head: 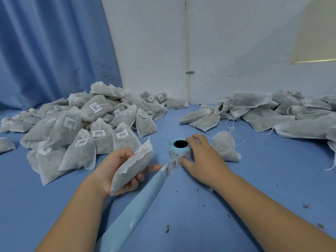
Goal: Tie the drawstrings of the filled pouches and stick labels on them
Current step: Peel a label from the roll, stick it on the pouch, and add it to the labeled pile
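Holding one filled pouch (132,168) up off the blue table (236,206), the left hand (116,166) has its fingers curled under the lower half and its thumb clamped over the upper face; neck end points up and away, no label on the visible face. The right hand (203,160) lies over the label roll (180,148), which stands on end at table centre; fingers loosely spread against the roll's far side, thumb tip touching the outermost label (173,165) where the backing strip (134,213) peels off toward the person; no pinch shows. Pouch judged light and soft: thin non-woven fabric, loose fill that shifts and slumps, so best held broadly round the belly to give a flat, taut face for sticking; the neck and drawstring look too floppy to steer by. Labels judged thin and sticky, prone to curl or fold on themselves; take by one corner only, lifted off the glossy backing. Labelled pile (81,128) sits to the left, unlabelled pile (272,113) to the right with strings trailing; one stray pouch (225,148) lies just beside the right hand.
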